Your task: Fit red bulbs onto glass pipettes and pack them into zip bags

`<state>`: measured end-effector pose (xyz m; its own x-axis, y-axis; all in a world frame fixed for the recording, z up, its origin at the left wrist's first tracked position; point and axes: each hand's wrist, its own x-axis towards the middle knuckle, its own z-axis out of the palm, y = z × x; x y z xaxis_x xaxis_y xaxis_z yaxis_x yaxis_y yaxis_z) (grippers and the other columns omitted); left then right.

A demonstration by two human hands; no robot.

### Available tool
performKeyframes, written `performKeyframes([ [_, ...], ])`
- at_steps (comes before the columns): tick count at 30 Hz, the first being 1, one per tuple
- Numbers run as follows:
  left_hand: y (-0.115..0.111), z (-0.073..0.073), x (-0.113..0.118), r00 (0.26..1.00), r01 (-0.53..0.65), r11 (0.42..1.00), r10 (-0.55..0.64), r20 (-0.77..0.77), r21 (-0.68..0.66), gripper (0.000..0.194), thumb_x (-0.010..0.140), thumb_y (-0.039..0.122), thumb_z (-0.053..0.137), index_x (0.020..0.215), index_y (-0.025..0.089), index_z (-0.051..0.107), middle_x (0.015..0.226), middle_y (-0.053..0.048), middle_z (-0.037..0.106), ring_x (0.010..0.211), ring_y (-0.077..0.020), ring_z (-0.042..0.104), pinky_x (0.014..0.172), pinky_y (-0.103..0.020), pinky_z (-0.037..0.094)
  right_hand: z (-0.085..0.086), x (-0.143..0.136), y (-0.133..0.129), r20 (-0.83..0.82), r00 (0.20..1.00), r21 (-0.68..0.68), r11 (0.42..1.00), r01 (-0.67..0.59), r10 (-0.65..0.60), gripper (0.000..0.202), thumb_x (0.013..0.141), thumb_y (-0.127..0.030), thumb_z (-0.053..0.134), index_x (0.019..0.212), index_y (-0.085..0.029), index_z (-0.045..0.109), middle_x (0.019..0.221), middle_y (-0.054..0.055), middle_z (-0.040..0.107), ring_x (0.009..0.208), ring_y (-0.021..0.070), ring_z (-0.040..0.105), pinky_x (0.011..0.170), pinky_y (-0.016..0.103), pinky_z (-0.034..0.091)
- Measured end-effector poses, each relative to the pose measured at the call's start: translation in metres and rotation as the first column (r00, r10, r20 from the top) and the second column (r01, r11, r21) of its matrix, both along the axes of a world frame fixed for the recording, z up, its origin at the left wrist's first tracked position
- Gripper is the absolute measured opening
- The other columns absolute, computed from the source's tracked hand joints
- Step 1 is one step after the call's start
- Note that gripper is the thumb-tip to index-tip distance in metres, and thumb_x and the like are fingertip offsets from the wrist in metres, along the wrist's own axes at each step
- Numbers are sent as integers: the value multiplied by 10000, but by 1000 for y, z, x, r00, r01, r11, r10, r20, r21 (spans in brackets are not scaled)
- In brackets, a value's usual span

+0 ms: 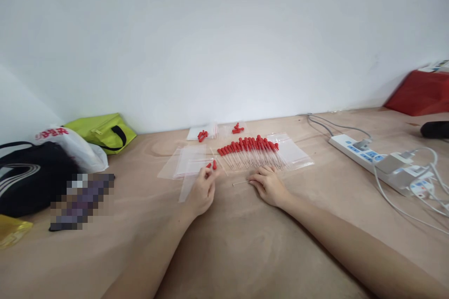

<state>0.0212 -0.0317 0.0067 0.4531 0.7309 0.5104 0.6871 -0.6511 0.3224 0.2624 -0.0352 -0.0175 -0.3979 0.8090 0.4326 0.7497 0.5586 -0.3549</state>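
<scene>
My right hand (268, 185) rests on the table, its fingers closed on one end of a thin, clear dropper tube (240, 183) that points left. My left hand (203, 191) has its fingertips pinched together just below two loose red rubber bulbs (214, 165); whether a bulb is between them is hidden. Beyond my hands lies a fanned row of glass droppers (250, 149), red bulbs away from me and clear tubes toward me. Clear plastic bags (191, 161) lie left of the row, and another plastic bag (293, 152) lies at its right.
Two small piles of red bulbs (202, 136) lie on bags near the wall. On the right stands a power strip (351, 149) with chargers and loose cables. A black bag (35, 177), a white plastic bag (87, 154) and a lime-green bag (98, 131) sit at left.
</scene>
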Motion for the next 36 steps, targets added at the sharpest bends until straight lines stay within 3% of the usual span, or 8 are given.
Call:
performKeyframes([
  [4, -11, 1, 8, 992, 100, 991, -107, -69, -93, 296, 763, 29, 381, 939, 163, 577, 878, -54, 404, 796, -148, 485, 738, -290, 468, -1, 0, 1, 7, 1000, -19, 1000, -15, 15, 164, 834, -214, 479, 883, -200, 635, 855, 52, 601, 849, 175, 489, 735, 313, 293],
  [9, -8, 3, 2, 988, 109, 978, -126, -87, -178, 348, 791, 68, 400, 1098, 192, 504, 1008, -71, 423, 827, -149, 496, 784, -324, 464, 3, -3, 3, 13, 999, -40, 998, -42, 43, 165, 817, -273, 513, 938, -205, 602, 921, 54, 597, 883, 190, 484, 762, 332, 297],
  [13, 1, 2, -7, 976, 127, 989, -139, -170, -79, 423, 766, -9, 337, 1046, 215, 562, 1107, -80, 408, 875, -166, 478, 815, -368, 449, 6, -7, 7, 13, 998, -68, 996, -57, 58, 99, 800, -275, 539, 843, -202, 591, 897, 41, 589, 870, 191, 474, 745, 330, 287],
  [16, 4, 0, -10, 975, 118, 993, -121, -185, -30, 305, 797, 54, 395, 991, 210, 571, 1142, -85, 412, 975, -203, 451, 865, -400, 419, 6, -9, 8, 8, 998, -86, 995, -55, 56, 66, 792, -246, 548, 764, -193, 574, 857, 35, 577, 849, 183, 463, 720, 314, 279],
  [23, 3, 4, -7, 988, 114, 976, -131, -83, -184, 35, 815, 192, 478, 834, 178, 504, 927, -53, 550, 877, -180, 527, 777, -335, 443, 4, -9, 4, 25, 1000, -46, 999, -14, 15, 66, 810, -234, 516, 772, -188, 545, 826, 34, 582, 837, 184, 456, 704, 322, 229],
  [26, 0, 4, -4, 993, 79, 974, -96, -72, -212, 55, 811, 226, 493, 838, 181, 509, 801, -24, 582, 761, -170, 549, 718, -324, 439, 5, -8, 3, -4, 1000, -44, 999, -31, 31, 70, 824, -213, 487, 775, -181, 525, 803, 26, 594, 805, 170, 464, 704, 321, 219],
  [31, -6, 3, 6, 997, 60, 988, -68, -47, -142, 227, 829, 226, 472, 1049, 190, 513, 924, -48, 636, 881, -195, 566, 797, -366, 391, 7, -7, 1, -44, 998, -41, 998, -55, 53, 72, 830, -204, 470, 774, -177, 506, 759, 10, 606, 756, 156, 473, 723, 323, 216],
  [36, -10, 6, 11, 995, 63, 982, -75, -63, -178, 219, 878, 240, 390, 993, 204, 574, 907, -28, 655, 859, -176, 577, 796, -345, 367, 6, -7, 1, -98, 992, -32, 996, -78, 74, 89, 840, -205, 443, 775, -177, 498, 757, 16, 607, 744, 152, 497, 745, 329, 225],
])
